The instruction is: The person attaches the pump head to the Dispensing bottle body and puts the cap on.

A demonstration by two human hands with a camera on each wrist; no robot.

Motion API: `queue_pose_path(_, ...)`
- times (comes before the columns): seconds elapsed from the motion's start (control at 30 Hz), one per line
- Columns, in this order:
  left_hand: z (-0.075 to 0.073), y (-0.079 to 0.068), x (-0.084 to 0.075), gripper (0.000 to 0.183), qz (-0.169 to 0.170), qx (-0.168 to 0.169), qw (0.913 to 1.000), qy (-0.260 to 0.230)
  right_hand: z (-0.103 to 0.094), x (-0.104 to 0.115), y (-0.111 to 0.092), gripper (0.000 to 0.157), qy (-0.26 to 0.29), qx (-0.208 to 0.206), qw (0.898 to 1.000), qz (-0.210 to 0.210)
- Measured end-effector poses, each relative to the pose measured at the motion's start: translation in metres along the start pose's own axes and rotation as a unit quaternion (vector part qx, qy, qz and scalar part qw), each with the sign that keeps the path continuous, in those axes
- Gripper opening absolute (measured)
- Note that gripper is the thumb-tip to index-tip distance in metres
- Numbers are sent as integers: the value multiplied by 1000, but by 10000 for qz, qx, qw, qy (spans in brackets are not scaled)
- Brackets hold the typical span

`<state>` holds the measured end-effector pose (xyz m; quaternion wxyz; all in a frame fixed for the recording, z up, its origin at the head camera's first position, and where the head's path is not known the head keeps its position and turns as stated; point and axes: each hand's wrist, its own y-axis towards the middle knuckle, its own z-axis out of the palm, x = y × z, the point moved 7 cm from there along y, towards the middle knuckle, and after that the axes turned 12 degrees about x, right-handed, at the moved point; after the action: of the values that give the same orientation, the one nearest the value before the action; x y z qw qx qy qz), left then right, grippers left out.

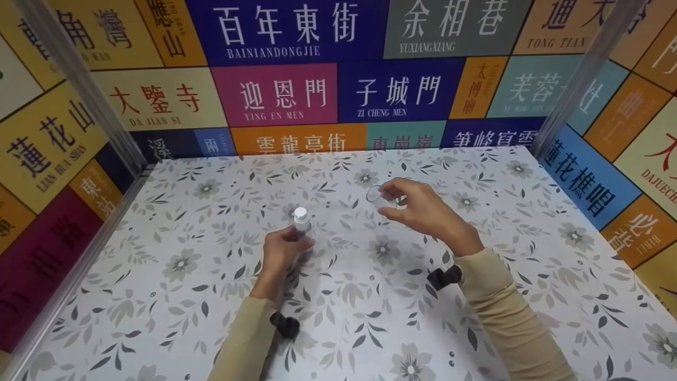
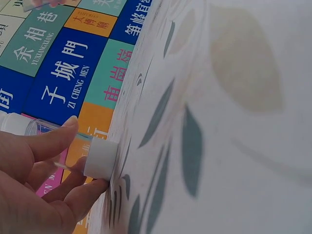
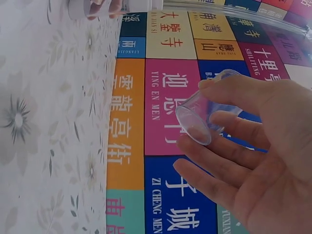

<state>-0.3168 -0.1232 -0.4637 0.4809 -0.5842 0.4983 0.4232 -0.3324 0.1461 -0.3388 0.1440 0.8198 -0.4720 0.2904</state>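
Observation:
My left hand [image 1: 283, 250] grips a small clear bottle [image 1: 302, 223] with a white top, held upright on the table. The left wrist view shows thumb and fingers around its see-through middle, with a white lower part [image 2: 101, 158] against the tabletop and a white upper end [image 2: 14, 123]. Raised above the table to the right, my right hand [image 1: 423, 209] pinches a clear plastic cup-like piece [image 3: 195, 126] between thumb and fingers. Its round rim faces left, toward the bottle. The two pieces are well apart.
A white cloth with grey flowers and leaves covers the table [image 1: 182, 264]. Colourful panels [image 1: 285, 95] with Chinese lettering stand along the back and sides. Clear strips [image 1: 576, 79] run up the corners. Black devices [image 1: 444, 276] sit at both wrists.

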Motion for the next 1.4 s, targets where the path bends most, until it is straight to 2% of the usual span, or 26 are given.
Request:
queue_pose_path(0.17, 0, 0, 0, 43, 125, -30, 9999, 109, 3, 13, 7, 43, -108, -29, 9997, -237)
queue_pose_path(0.5, 1, 1, 1, 51, -83, 36, 9999, 67, 10, 37, 18, 42, -254, -32, 9981, -557)
queue_pose_path(0.63, 1, 1, 1, 52, -115, 37, 9999, 57, 13, 45, 22, 50, -93, -98, 9986, -512)
queue_pose_path(0.73, 1, 1, 0, 52, -93, 44, 9999, 87, 15, 51, 26, 49, 125, -310, 9982, -489)
queue_pose_path(0.9, 1, 0, -1, 50, -56, 32, 9999, 135, 21, 67, 33, 36, 132, -720, 9921, -1020)
queue_pose_path(1.07, 1, -2, -2, 48, 28, -37, 9996, 296, 30, 83, 38, 33, -60, -909, 9841, -1524)
queue_pose_path(1.3, 0, -2, -1, 47, -74, -124, 9992, 367, 44, 101, 47, 42, -145, -891, 9805, -1747)
queue_pose_path(1.4, 0, -2, -1, 49, -111, -167, 9991, 381, 50, 107, 51, 41, -157, -834, 9797, -1816)
